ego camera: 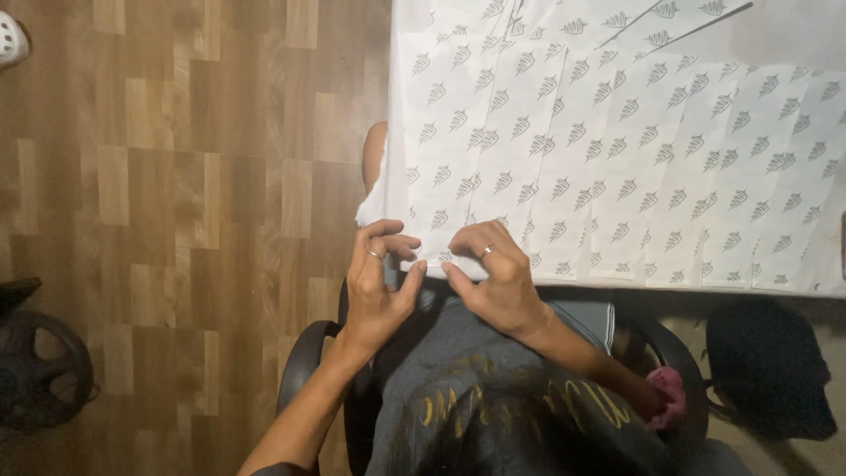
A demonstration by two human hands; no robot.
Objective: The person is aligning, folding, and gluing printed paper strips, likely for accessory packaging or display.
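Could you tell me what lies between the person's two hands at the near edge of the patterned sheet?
Head view: only the leaf-printed white sheet's edge spans the gap between left hand and right hand.

— Where's the cloth (pixel 617 141)?
— Spread over the surface, ahead of the chair (pixel 304 361).
— And each hand?
— Left hand (pixel 377 286) and right hand (pixel 493 278) side by side at its near edge; a wheel (pixel 40 366) lies far left on the floor (pixel 194 176).
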